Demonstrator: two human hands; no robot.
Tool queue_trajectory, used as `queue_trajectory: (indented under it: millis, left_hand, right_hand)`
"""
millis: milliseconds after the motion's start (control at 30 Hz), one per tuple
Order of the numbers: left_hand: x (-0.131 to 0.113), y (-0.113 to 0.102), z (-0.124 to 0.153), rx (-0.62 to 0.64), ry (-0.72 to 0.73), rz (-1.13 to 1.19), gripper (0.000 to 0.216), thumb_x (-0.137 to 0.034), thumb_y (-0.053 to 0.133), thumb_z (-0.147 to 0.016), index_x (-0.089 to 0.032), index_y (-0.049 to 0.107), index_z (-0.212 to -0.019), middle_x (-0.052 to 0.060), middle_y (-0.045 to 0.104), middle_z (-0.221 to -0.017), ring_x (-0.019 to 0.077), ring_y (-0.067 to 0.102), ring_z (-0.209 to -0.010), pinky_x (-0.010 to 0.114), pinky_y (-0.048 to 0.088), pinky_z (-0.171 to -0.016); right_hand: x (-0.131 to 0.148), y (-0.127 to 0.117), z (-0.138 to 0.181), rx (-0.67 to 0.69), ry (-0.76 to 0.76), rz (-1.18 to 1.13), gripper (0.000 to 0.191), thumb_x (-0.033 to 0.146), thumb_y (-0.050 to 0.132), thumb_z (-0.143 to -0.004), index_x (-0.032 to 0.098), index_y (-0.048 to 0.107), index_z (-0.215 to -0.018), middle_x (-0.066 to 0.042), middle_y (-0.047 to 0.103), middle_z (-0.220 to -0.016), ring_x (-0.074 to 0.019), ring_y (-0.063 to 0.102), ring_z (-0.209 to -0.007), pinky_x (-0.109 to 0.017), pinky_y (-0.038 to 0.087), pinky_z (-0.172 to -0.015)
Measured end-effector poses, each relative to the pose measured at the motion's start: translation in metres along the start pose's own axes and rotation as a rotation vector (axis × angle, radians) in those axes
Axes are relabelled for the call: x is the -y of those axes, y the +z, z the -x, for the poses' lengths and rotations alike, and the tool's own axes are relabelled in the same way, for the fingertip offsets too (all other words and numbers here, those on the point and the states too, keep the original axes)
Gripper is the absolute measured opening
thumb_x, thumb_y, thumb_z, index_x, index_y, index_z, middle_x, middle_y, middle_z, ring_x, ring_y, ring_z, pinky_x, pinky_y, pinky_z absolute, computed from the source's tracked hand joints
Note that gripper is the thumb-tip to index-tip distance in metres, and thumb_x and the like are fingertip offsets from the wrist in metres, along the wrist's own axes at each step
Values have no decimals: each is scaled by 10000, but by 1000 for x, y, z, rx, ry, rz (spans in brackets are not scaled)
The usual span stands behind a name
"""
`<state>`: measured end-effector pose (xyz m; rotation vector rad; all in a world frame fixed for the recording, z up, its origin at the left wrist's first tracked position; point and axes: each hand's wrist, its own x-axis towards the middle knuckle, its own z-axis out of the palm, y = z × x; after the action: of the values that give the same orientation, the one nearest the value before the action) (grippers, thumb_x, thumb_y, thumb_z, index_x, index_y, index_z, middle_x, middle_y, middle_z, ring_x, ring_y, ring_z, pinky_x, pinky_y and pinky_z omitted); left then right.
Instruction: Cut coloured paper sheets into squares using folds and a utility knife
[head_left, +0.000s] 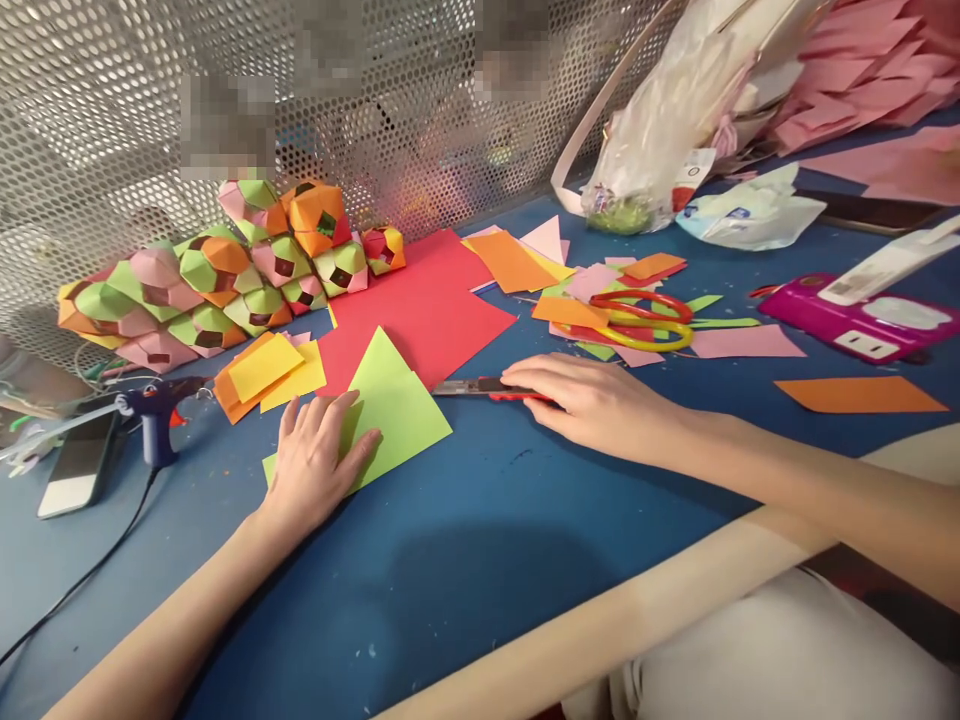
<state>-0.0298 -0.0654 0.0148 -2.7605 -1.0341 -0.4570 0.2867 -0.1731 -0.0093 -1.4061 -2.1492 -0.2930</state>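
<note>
My left hand (pixel 315 455) lies flat with fingers stretched out on a folded light-green paper (pixel 394 405) on the blue table (pixel 465 540). My right hand (pixel 592 400) rests over the red handle end of a utility knife (pixel 472 387), fingers curled down on it; the knife's metal end points left toward the green paper. A large red paper sheet (pixel 427 305) lies just behind both.
Folded paper balls (pixel 225 270) in orange, green and pink are stacked at the back left by a perforated metal wall. Yellow and orange squares (pixel 266 375), a blue glue gun (pixel 157 415), a phone (pixel 79 465), scissors (pixel 637 320), paper scraps, a pink case (pixel 862 320) and plastic bags surround the work spot.
</note>
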Motion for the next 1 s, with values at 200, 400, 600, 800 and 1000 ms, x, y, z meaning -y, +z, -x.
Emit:
queue_trajectory:
  millis: [200, 400, 600, 800, 1000]
  left_hand:
    - [1, 2, 2, -94, 19, 41, 437, -421, 448, -966, -138, 465, -1298, 106, 587, -1025, 262, 558, -987, 492, 421, -993]
    - [1, 0, 1, -118, 31, 52, 405, -382, 469, -961, -158, 461, -1298, 103, 583, -1040, 258, 560, -983, 485, 448, -967]
    - [2, -2, 0, -105, 55, -3, 370, -363, 493, -950, -150, 524, -1251, 113, 583, -1037, 262, 582, -993, 495, 453, -985]
    - [12, -24, -9, 88, 278, -30, 335, -339, 468, -958, -261, 605, -1254, 112, 493, -1433, 336, 479, -1307, 595, 294, -1120]
    - [25, -20, -10, 265, 474, 122, 427, -306, 392, -994, -326, 492, -1408, 19, 401, -1528, 280, 302, -1446, 525, 225, -1188]
  right_hand:
    - [3, 1, 7, -10, -1, -91, 255, 66, 485, -900, 146, 633, -1091, -89, 696, -1080, -222, 674, -953, -363, 569, -828]
    - [4, 0, 7, -20, -75, -164, 225, 78, 509, -918, 106, 663, -1080, -101, 712, -1070, -230, 668, -938, -396, 575, -821]
    - [2, -8, 14, 65, -115, -241, 258, 96, 493, -941, 115, 663, -1136, -96, 711, -1088, -222, 643, -989, -404, 566, -856]
    - [0, -15, 18, 147, -84, -292, 290, 170, 485, -975, 134, 637, -1219, -110, 679, -1168, -229, 607, -1061, -410, 550, -897]
    - [-5, -14, 19, 153, -104, -348, 291, 195, 492, -983, 158, 640, -1231, -87, 692, -1136, -214, 594, -1039, -386, 551, -874]
